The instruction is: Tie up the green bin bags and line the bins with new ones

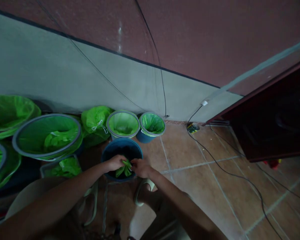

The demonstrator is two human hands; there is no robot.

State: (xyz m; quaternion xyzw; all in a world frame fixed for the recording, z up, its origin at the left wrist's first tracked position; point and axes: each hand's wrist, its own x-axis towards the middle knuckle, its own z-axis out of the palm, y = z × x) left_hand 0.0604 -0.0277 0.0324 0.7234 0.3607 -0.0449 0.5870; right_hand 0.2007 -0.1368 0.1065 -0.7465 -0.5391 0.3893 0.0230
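A folded green plastic bag (pixel 124 168) is held between my two hands, over the mouth of a dark blue bin (pixel 106 154). My left hand (pixel 115 162) pinches the bag from the left. From the right, my right hand (pixel 140 167) has its fingers closed on the bag's other side. No liner shows inside the blue bin, though its depth is dark. Directly behind it stand a pale bin (pixel 123 124) and a smaller blue bin (pixel 152 124), both lined with green bags under grey rims.
Left are a drawstring-tied green bag (pixel 96 123), a large lined bin (pixel 47 136), a square container (pixel 62 167) and more bins. A black cable (pixel 222 171) crosses the tiled floor. A small can (pixel 193 127) stands by the wall, near a dark door (pixel 272 113).
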